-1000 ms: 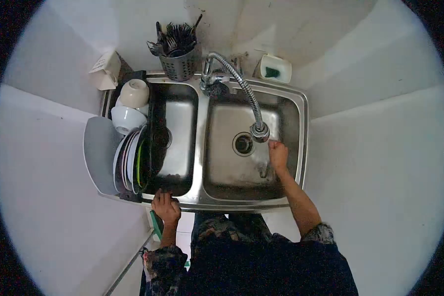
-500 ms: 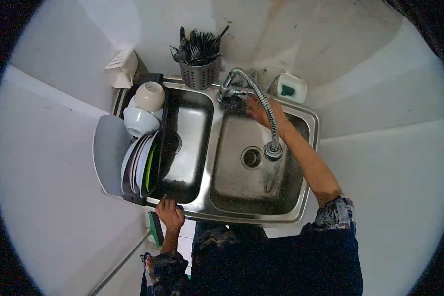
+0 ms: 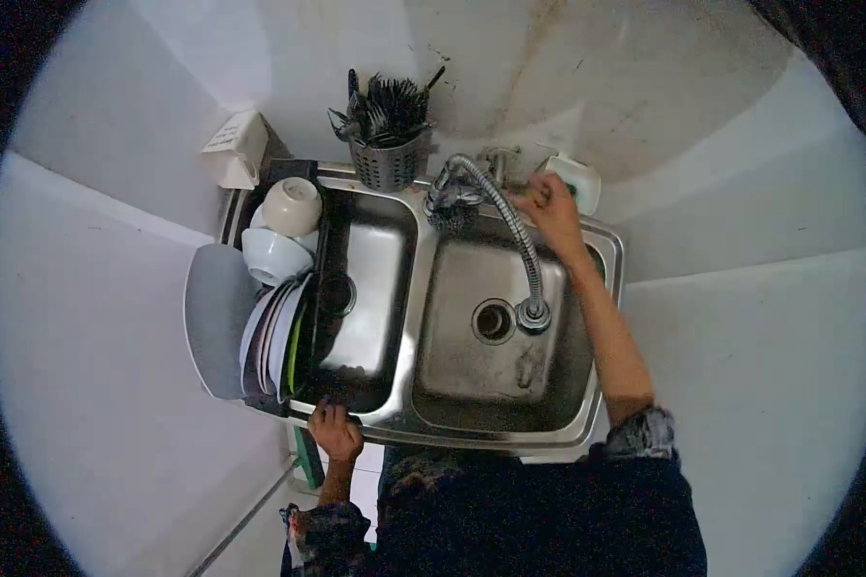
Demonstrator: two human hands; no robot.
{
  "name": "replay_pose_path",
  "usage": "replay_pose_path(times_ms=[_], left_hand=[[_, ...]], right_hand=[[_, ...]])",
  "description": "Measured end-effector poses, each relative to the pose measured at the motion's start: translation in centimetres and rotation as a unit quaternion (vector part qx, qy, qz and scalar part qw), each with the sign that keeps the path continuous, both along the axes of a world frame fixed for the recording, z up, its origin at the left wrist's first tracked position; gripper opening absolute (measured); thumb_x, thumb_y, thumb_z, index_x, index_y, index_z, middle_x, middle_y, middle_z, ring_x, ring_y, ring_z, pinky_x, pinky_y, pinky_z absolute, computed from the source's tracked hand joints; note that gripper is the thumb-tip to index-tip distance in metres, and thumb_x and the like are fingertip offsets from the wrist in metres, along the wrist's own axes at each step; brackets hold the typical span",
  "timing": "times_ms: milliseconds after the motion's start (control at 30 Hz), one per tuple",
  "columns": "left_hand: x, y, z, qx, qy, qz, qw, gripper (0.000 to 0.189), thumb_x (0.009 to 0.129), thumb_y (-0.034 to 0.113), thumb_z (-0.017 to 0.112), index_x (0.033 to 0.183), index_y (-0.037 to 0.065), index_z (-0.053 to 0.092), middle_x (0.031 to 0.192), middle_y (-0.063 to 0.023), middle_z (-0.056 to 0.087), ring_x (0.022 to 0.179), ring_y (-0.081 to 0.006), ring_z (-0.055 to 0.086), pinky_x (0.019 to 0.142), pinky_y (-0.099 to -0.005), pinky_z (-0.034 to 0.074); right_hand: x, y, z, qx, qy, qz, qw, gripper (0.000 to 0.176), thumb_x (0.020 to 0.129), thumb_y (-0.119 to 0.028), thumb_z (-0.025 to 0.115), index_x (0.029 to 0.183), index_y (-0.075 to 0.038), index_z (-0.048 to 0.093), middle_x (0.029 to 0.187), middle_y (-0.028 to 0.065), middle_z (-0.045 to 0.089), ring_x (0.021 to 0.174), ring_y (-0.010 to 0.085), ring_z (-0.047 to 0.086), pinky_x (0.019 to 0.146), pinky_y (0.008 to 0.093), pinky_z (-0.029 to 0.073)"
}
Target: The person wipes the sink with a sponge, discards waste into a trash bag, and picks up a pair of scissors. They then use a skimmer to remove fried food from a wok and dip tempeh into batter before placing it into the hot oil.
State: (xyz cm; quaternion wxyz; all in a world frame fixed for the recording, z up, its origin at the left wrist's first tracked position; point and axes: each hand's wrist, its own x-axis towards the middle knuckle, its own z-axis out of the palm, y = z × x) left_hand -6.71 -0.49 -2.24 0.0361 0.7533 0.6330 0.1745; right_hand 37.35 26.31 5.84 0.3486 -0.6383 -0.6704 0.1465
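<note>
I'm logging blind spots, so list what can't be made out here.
In the head view:
Container: contents partly hidden by the right hand.
Cutlery: lower ends hidden by the holder.
Plates: faces mostly hidden by one another.
Carton: lettering too small to read.

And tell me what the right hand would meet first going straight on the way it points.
Probably the back wall, as the right hand points between the wall fitting and the white container; depth is unclear, so it might brush one of them first.
</note>
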Motion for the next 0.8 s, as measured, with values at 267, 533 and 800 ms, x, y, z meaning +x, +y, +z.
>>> replay_pose_path(times_ms=[267, 533, 800], left_hand=[[0.3, 0.4, 1.0, 0.012, 0.010, -0.031, 0.999, 0.029, 0.072, 0.024, 0.044, 0.085, 0.002, 0.056, 0.092, -0.0160, 0.055, 0.101, -0.0333, 0.048, 0.080, -0.0464, 0.033], [0.0, 0.3, 1.5, -0.040, 0.023, -0.037, 0.998, 0.032, 0.069, 0.023, 0.048, 0.089, 0.002, 0.059, 0.097, -0.0160, 0.056, 0.101, -0.0339, 0.048, 0.081, -0.0459, 0.033], [-0.6, -0.2, -1.4, 0.066, 0.001, -0.027, 0.997, 0.030, 0.064, 0.023, 0.051, 0.086, 0.004, 0.057, 0.095, -0.0133, 0.057, 0.100, -0.0313, 0.050, 0.079, -0.0433, 0.034]], right_hand=[[-2.3, -19.7, -14.6, -0.289, 0.331, -0.128, 0.889, 0.019, 0.086, -0.014, 0.054, 0.101, -0.003, 0.053, 0.091, 0.0081, 0.058, 0.079, 0.0166, 0.058, 0.068, 0.0293, 0.050], [-16.1, -9.8, -5.1, -0.218, 0.656, -0.111, 0.714, 0.039, 0.074, -0.007, 0.065, 0.109, 0.000, 0.050, 0.100, 0.0098, 0.057, 0.087, 0.0205, 0.058, 0.078, 0.0338, 0.050], [-16.9, -2.1, -12.3, -0.101, 0.429, -0.223, 0.869, 0.031, 0.073, -0.001, 0.065, 0.101, -0.003, 0.052, 0.088, 0.0069, 0.060, 0.079, 0.0171, 0.057, 0.065, 0.0284, 0.048]])
